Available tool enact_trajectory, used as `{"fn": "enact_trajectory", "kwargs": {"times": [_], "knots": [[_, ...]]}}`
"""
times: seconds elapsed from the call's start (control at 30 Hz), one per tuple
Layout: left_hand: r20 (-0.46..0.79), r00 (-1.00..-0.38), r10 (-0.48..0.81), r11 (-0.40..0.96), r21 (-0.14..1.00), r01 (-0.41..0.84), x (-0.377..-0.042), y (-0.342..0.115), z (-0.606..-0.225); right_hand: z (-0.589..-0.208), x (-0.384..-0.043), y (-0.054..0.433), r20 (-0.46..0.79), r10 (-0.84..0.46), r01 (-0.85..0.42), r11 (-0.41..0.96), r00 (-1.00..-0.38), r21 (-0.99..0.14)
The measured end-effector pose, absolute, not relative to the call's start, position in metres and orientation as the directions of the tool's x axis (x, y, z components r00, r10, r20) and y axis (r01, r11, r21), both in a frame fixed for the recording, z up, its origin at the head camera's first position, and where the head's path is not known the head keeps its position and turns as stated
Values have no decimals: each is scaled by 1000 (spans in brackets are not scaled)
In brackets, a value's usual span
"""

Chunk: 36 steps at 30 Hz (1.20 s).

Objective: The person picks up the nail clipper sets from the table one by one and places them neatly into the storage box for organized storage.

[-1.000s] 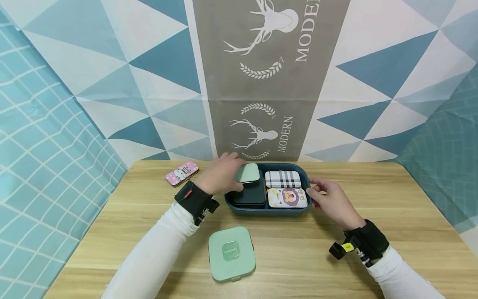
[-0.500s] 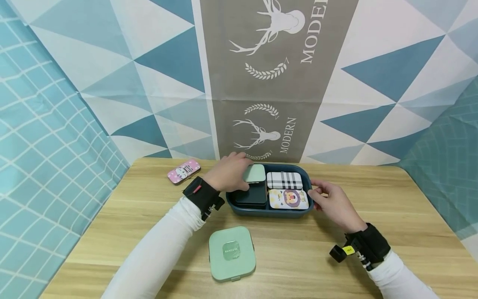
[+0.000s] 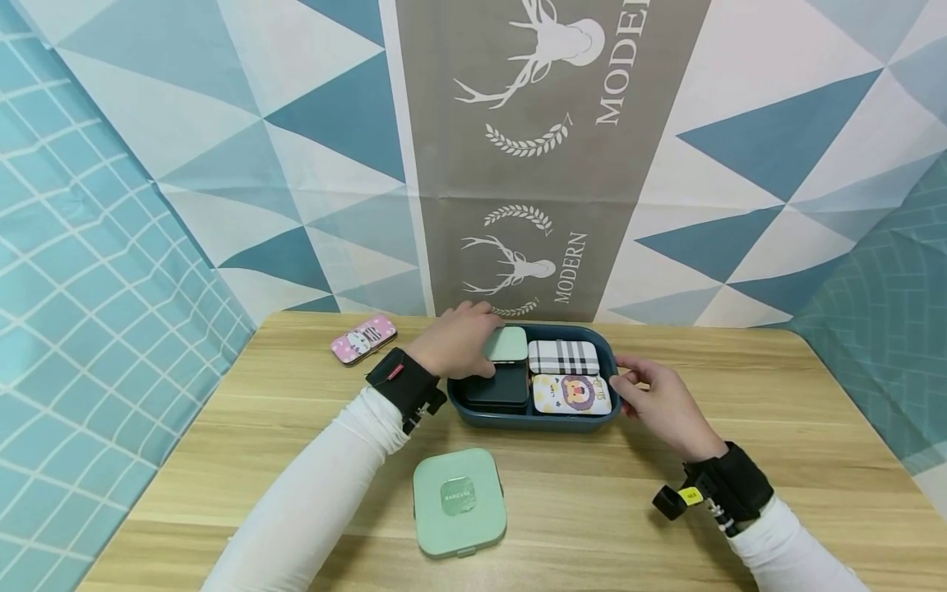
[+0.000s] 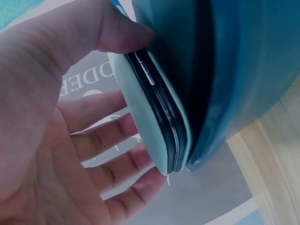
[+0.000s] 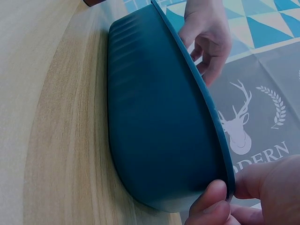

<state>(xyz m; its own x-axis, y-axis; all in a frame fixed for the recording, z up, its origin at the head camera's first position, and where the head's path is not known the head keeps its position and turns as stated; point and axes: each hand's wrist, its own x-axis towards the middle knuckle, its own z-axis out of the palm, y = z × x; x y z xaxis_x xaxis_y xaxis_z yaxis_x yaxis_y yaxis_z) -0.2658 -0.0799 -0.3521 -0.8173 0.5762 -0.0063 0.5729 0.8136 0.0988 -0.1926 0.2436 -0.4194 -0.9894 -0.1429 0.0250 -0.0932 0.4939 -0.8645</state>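
Near the table's back edge stands a dark blue divided storage box [image 3: 540,423]. My left hand [image 3: 457,344] reaches over its left end and holds a small mint green hinged case [image 3: 506,344], thumb on the near side and fingers on the far side. In the left wrist view the case's seam [image 4: 161,105] faces the camera. Under and in front of it lies a dark flat case [image 3: 505,383]. The right compartment holds a plaid case [image 3: 564,357] and a lion-print case [image 3: 572,395]. At the right end, my right hand [image 3: 662,403] pinches the box rim between thumb and fingers.
A square green case [image 3: 460,503] marked "MANICURE" lies on the wooden table [image 3: 577,510] in front of the box. Back left lies a pink cartoon case [image 3: 364,339]. A patterned cloth [image 3: 510,181] hangs right behind the table.
The view has shifted slightly. My left hand and the small green case have moved a little to the right over the box. My right hand keeps its place on the rim.
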Motion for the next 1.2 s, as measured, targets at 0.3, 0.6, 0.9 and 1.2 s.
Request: {"fn": "enact_trajectory", "kwargs": {"times": [0.3, 0.6, 0.9, 1.2], "knots": [[-3, -815, 579, 812, 98, 576, -269, -77, -356, -420, -192, 244, 24, -143, -92, 492, -989, -866], [-2, -807, 591, 803, 95, 588, -271, -76, -357, -420, -193, 244, 25, -146, -94, 488, -989, -868], [-9, -805, 594, 801, 102, 590, -272, -75, -357, -419, -192, 244, 13, -139, -81, 493, -990, -866], [-21, -806, 592, 802, 107, 587, -274, -76, -359, -420, -193, 244, 17, -141, -86, 492, -990, -866]]}}
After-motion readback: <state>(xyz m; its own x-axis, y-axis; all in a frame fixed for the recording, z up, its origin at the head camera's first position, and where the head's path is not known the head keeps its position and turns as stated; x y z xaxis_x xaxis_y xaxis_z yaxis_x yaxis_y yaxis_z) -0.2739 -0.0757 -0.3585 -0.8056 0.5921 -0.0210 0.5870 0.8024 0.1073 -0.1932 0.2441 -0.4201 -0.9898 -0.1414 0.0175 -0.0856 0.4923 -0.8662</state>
